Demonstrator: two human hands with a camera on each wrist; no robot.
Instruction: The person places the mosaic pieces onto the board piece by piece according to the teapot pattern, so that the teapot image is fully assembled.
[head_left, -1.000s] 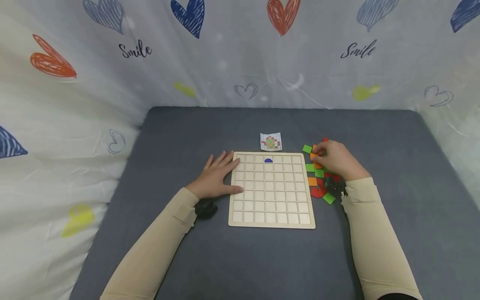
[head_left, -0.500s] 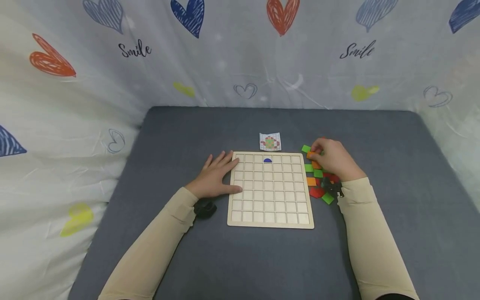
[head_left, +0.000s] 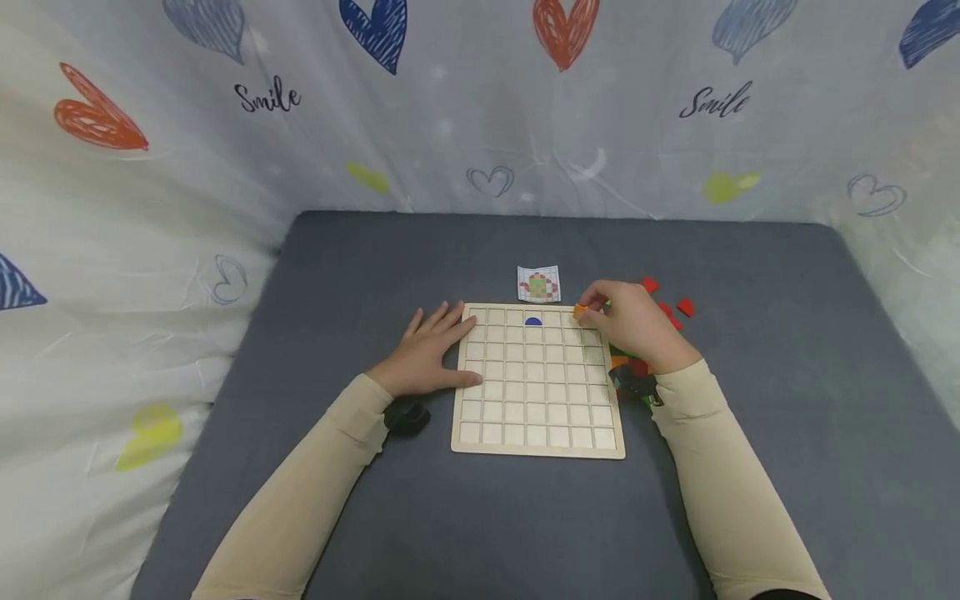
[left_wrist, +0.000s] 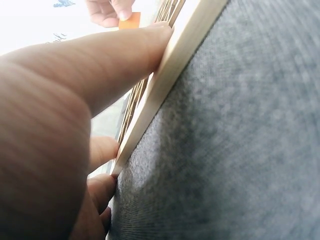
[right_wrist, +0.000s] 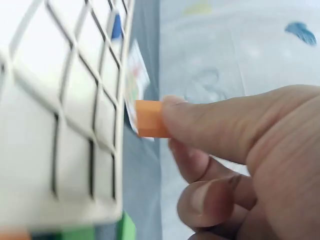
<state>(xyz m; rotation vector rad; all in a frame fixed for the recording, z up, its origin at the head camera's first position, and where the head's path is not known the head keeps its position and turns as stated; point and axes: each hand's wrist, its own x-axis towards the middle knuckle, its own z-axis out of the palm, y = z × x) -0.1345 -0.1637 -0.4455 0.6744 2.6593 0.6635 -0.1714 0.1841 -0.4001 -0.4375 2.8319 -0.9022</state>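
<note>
A pale wooden grid board [head_left: 536, 454] lies on the grey table, with one blue half-round piece [head_left: 533, 322] in a top-row cell. Spread along the board's left edge, my left hand [head_left: 429, 354] rests with straight fingers; the left wrist view shows its thumb [left_wrist: 115, 55] on the frame. Between thumb and fingers my right hand [head_left: 633, 321] pinches an orange square tile [right_wrist: 150, 119], over the board's upper right corner. Seen from the right wrist, the tile is apart from the grid. Part of the tile is hidden by the fingertips.
Loose red tiles [head_left: 686, 307] lie right of the board. Green, orange and more red pieces there are partly covered by the right hand and wrist. A small printed card [head_left: 538, 284] with a coloured grid pattern lies behind the board. A patterned curtain [head_left: 450, 108] hangs behind the table.
My right hand has taken an orange tile from the pile and moved left with it to above the board's upper right corner. The left hand has stayed on the board.
</note>
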